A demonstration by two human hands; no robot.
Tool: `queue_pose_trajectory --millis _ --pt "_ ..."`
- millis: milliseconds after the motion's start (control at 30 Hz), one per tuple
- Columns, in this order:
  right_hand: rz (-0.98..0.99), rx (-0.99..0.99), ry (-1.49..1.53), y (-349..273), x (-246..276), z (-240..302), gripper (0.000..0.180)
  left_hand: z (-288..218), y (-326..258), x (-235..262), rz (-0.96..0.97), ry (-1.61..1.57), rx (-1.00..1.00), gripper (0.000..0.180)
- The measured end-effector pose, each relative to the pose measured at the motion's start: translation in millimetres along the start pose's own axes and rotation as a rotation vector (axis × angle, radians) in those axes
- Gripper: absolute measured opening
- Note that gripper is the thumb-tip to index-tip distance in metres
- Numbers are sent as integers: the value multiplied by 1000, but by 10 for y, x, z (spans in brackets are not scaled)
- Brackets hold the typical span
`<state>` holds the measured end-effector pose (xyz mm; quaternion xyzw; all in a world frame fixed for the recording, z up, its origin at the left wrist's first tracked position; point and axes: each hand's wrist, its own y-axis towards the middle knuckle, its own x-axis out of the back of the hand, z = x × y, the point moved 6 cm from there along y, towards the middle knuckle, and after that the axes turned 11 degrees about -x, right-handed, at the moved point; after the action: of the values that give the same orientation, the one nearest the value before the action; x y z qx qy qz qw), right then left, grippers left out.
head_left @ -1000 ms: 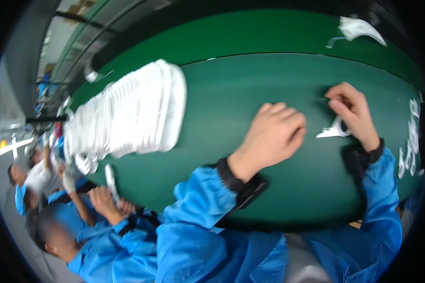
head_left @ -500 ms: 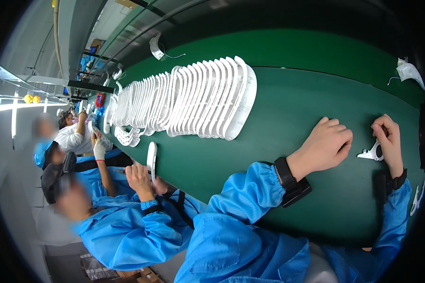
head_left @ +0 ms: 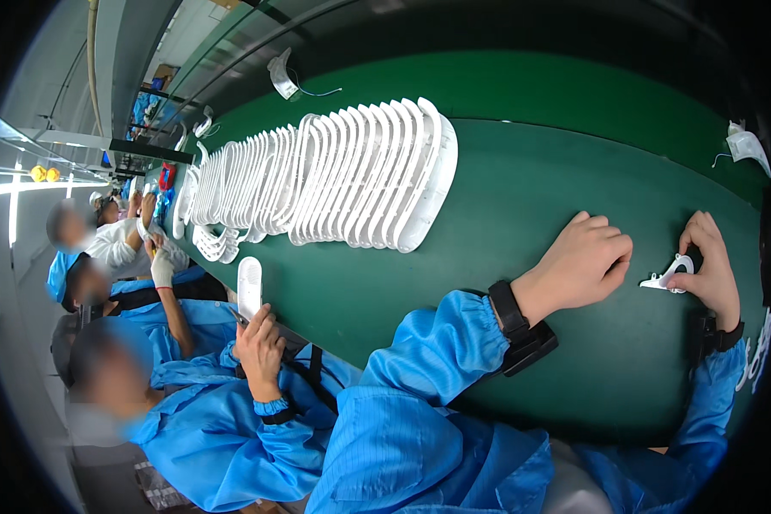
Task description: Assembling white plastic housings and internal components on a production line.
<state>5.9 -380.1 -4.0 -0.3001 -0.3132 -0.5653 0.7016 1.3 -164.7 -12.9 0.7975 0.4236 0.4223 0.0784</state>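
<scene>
My right hand pinches a small white plastic part between thumb and fingers at the right of the table. The part has a ring-like end by my fingers and a narrow tab pointing left. To its left, my left hand is closed over the green tabletop, knuckles up and fingers curled under. Whatever the left hand may hold is hidden beneath it. Both wrists wear black straps, and the left one carries a dark block.
A long row of curved white plastic shells stands left of centre. White pieces with wires lie along the back, another piece at far right. On the left, a co-worker's hand holds a tool near a white perforated shell.
My right hand has turned, its thumb now across the white part, whose ring shows more. The left hand stays nearly still. The co-worker's white piece now shows its broad face.
</scene>
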Motion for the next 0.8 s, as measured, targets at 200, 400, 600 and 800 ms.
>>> queue_pose_trajectory --millis 200,400,600,800 --pt "41 35 47 45 -59 -217 51 38 -43 4 -15 3 8 6" --pt "-24 -169 428 64 -13 -798 33 -112 -35 -13 -74 134 -93 7" --pt "-27 -93 420 190 -21 -283 29 -588 -255 -29 66 180 -82 12" --pt "-37 -131 443 108 36 -346 30 -1004 -143 364 -55 375 -170 19"
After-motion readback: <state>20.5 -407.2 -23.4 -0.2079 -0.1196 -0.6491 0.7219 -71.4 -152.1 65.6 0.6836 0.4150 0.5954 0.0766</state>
